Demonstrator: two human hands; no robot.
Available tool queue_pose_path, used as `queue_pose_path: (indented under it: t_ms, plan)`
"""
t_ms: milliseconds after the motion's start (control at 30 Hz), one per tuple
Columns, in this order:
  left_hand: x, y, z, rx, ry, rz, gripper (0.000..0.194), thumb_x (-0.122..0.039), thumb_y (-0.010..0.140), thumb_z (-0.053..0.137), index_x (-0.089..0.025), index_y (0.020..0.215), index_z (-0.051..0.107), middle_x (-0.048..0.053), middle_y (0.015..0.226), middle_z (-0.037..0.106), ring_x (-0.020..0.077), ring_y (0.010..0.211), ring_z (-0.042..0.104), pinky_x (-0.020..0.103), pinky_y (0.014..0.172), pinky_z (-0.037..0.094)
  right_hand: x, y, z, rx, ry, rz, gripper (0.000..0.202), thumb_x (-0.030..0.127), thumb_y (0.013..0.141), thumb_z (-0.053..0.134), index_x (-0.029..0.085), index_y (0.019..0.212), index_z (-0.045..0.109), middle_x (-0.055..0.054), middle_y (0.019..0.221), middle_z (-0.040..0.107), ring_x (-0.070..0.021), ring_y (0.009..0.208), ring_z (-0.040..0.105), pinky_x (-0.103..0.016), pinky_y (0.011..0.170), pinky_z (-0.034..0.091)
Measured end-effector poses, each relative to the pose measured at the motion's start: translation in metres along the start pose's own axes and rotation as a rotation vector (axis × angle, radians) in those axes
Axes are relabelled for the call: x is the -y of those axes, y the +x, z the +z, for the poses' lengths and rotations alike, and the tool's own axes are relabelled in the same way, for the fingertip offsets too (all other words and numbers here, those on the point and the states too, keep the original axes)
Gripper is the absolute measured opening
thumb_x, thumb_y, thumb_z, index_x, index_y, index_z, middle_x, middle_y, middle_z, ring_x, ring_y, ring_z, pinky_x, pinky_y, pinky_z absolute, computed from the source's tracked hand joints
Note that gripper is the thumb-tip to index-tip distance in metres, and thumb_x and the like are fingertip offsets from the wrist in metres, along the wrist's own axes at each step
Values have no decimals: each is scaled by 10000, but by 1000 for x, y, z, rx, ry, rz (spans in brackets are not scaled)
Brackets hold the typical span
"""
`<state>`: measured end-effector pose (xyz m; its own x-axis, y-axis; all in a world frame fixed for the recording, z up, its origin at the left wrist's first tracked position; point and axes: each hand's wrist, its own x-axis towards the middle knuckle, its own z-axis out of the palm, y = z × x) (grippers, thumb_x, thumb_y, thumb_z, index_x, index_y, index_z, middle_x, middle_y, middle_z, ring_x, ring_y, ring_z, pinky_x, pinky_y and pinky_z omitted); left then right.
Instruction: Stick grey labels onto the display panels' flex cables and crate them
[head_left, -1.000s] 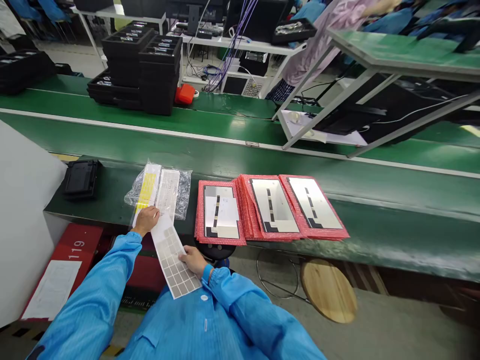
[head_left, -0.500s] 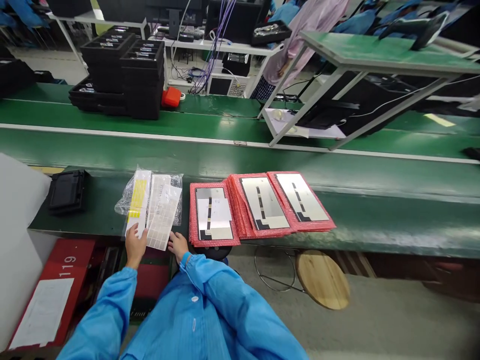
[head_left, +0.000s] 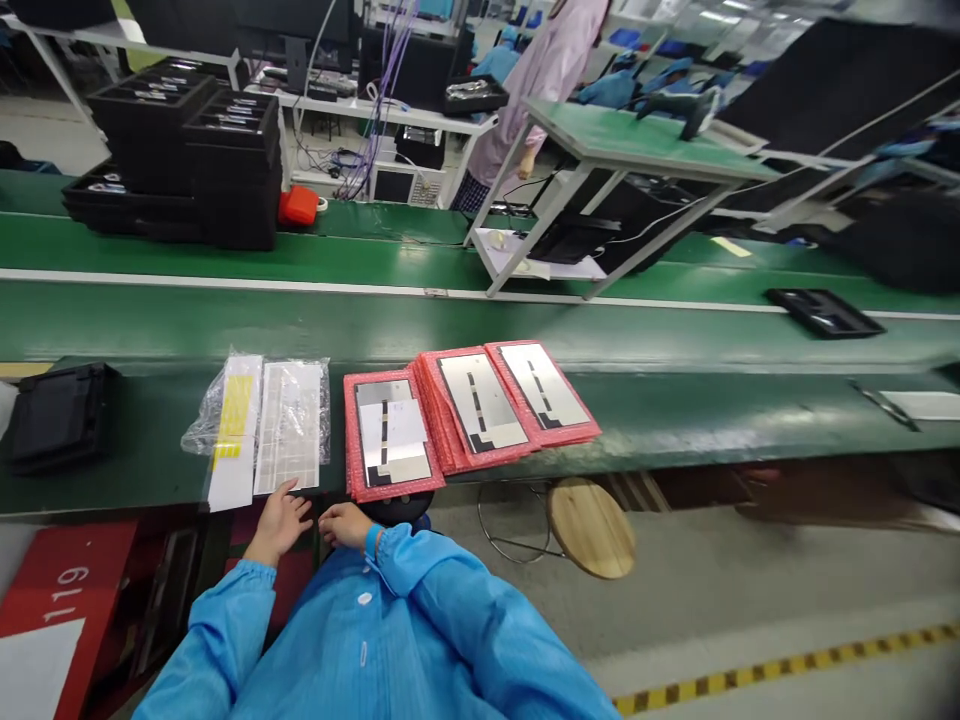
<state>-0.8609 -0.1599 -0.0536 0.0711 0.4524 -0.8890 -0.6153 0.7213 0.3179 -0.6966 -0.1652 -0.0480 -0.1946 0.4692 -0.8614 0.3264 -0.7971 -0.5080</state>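
Observation:
My left hand (head_left: 281, 522) is just below the table edge, near the bottom of the label sheets (head_left: 289, 425), its fingers spread and nothing in them. To its right, in front of my body, my right hand (head_left: 346, 524) has its fingers curled, with nothing visible in them. The pale label sheets, marked in a grid, lie on a clear plastic bag (head_left: 324, 385). A white sheet with yellow labels (head_left: 236, 420) lies left of them, slightly over the table edge. Right of these, flat display panels (head_left: 484, 405) rest on stacks of red bubble bags (head_left: 442, 455).
A black case (head_left: 60, 415) lies at the table's left. Stacked black trays (head_left: 232, 165) and a red-orange object (head_left: 300, 205) stand beyond. A green-topped stand (head_left: 600, 135) is at the back. A round wooden stool (head_left: 592, 527) stands under the table's front edge. A person in pink (head_left: 540, 80) stands behind.
Both hands have drawn back from the label sheets, which now lie flat and together on the bag. My view has turned to the right, bringing a black tray into sight.

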Motion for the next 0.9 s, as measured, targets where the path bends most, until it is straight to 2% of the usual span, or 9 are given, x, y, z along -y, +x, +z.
queue_pose_path:
  t_ms: [67, 167, 300, 400, 467, 633, 767, 900]
  plan:
    - [3, -1, 0, -37, 45, -28, 566, -469, 925, 558, -170, 1401, 492, 213, 1492, 502, 317, 1426, 500, 560, 1106, 468, -8, -13, -18, 22, 4, -7, 60, 82, 805, 735, 142, 802, 732, 17, 666, 672, -115, 593, 607, -245, 626, 470]
    - [21, -7, 0, -67, 120, -43, 454, -435, 929, 580, -190, 1310, 555, 184, 1503, 512, 312, 1427, 498, 544, 1145, 434, -21, -36, -52, 7, 59, -32, 78, 74, 743, 762, 151, 756, 751, -3, 680, 703, -129, 625, 628, -243, 639, 460]
    - [56, -17, 10, -34, 208, -18, 237, -317, 925, 612, -226, 1135, 676, 130, 1419, 618, 274, 1269, 625, 475, 1099, 479, -39, -69, -105, -122, 220, -81, 92, 180, 773, 778, 157, 860, 757, -32, 816, 746, -128, 687, 655, -240, 656, 471]
    - [75, -18, 26, -7, 254, 31, 199, -279, 909, 644, -237, 1093, 705, 125, 1383, 647, 256, 1179, 670, 443, 1045, 513, -54, -87, -139, -247, 368, -100, 200, 271, 792, 789, 159, 946, 724, -57, 897, 751, -125, 706, 666, -243, 669, 489]
    - [80, -16, 38, 14, 279, 78, 208, -305, 912, 654, -242, 1103, 707, 119, 1387, 647, 253, 1178, 668, 435, 1032, 520, -63, -95, -154, -315, 471, -114, 258, 329, 808, 790, 163, 981, 692, -63, 931, 739, -116, 707, 667, -245, 688, 504]
    - [66, -7, 63, 48, 351, 199, 235, -369, 881, 678, -239, 1075, 694, 86, 1322, 674, 237, 1124, 673, 407, 965, 548, -73, -103, -169, -405, 712, -175, 385, 439, 806, 807, 184, 1033, 628, -70, 1001, 695, -132, 765, 688, -271, 726, 538]
    - [46, -4, 69, 41, 430, 266, 269, -418, 856, 665, -235, 1052, 674, 83, 1152, 708, 229, 981, 700, 409, 885, 574, -73, -110, -174, -425, 861, -233, 471, 489, 771, 837, 206, 1064, 603, -80, 1071, 677, -154, 821, 689, -300, 753, 553]
    - [33, -7, 69, -108, 550, 425, 419, -449, 807, 711, -234, 1132, 556, 95, 1130, 627, 272, 1021, 667, 481, 886, 581, -69, -118, -188, -431, 993, -269, 542, 615, 819, 749, 215, 1144, 581, -134, 1290, 616, -179, 925, 687, -328, 814, 568]
